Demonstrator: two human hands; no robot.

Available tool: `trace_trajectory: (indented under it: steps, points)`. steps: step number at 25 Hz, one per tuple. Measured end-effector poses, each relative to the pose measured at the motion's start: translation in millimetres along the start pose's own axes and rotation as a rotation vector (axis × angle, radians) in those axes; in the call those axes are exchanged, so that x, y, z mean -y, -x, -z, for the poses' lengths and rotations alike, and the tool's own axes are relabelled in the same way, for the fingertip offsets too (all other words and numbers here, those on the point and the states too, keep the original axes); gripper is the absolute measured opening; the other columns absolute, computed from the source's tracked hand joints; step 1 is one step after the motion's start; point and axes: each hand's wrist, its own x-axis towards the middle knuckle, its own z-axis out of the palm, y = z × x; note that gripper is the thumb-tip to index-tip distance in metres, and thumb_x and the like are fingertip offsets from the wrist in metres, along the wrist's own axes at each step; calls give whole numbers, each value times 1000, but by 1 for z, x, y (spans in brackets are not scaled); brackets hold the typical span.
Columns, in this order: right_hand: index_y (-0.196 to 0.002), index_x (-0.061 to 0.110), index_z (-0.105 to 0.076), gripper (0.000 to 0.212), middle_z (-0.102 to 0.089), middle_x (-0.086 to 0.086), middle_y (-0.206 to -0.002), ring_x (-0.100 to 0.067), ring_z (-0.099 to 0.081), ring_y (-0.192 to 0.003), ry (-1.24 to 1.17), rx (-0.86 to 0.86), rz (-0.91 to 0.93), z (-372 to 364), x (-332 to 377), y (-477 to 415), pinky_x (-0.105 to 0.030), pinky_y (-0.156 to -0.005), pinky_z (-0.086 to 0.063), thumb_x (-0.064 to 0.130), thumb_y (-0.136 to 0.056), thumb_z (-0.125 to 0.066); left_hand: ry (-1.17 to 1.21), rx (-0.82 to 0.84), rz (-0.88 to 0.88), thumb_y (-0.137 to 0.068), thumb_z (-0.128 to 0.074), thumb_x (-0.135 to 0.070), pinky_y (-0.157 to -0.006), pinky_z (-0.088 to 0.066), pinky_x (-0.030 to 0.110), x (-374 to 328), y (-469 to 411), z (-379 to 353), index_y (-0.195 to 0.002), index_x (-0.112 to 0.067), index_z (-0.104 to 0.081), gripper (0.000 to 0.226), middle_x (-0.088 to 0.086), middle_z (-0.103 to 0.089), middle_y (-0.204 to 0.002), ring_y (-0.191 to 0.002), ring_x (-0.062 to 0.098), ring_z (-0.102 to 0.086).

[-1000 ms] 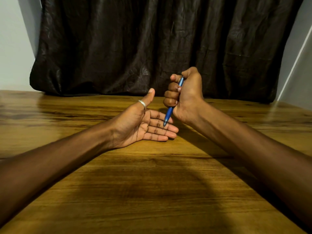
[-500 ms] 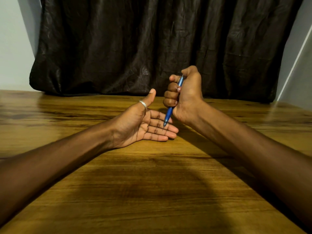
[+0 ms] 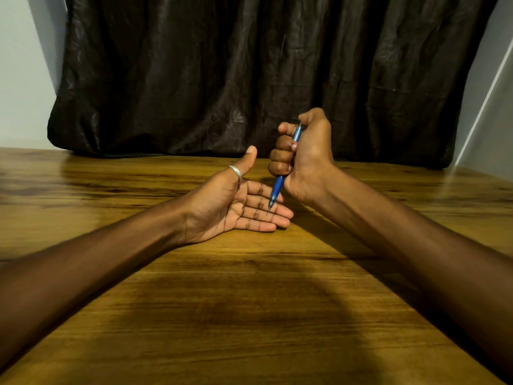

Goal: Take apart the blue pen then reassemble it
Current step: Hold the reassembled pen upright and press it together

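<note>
head view: right hand (image 3: 308, 157) grip clenched around blue pen (image 3: 277, 188), tip seemingly touching flat, released left hand (image 3: 236, 204).

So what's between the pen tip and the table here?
In the head view, the open left hand lies palm-up on the table, its fingers right under the tip of the blue pen gripped in the right hand.

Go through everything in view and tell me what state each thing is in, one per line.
blue pen: in one piece, near upright, tip down over the left fingers.
right hand: fist closed around the pen, thumb on top.
left hand: open, palm up, resting on the table.
ring: worn on the left thumb.
table: bare wood.
curtain: hanging, creased.
</note>
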Motion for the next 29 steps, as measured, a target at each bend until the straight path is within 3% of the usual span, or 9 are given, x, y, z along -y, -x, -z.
trace_trajectory:
  steps: [24,27,29]
  points:
    - [-72,16,-49,32,-29,7,-46,-9,-20,-40,2,-21,-14,0,1,2,-20,-40,-14,36,-93,-36,-58,-22,-20,-92,-33,-73,-86,-60,33,1,2,-4,-126,1,-58,85,24,-72,-119,-113,33,-70]
    - [-71,16,-49,30,-28,7,-45,-9,-19,-38,-1,-21,-17,-1,2,0,-18,-39,-14,33,-92,-35,-66,-52,-30,-91,-43,-64,-87,-60,33,0,3,-8,-124,-1,-59,73,22,-74,-116,-110,32,-72]
    - [-71,17,-48,28,-28,7,-44,-9,-19,-38,2,-26,-23,0,3,-1,-17,-38,-14,32,-91,-35,-76,-85,-62,-86,-60,-46,-87,-61,32,2,4,-12,-123,-4,-61,56,19,-75,-114,-107,28,-73]
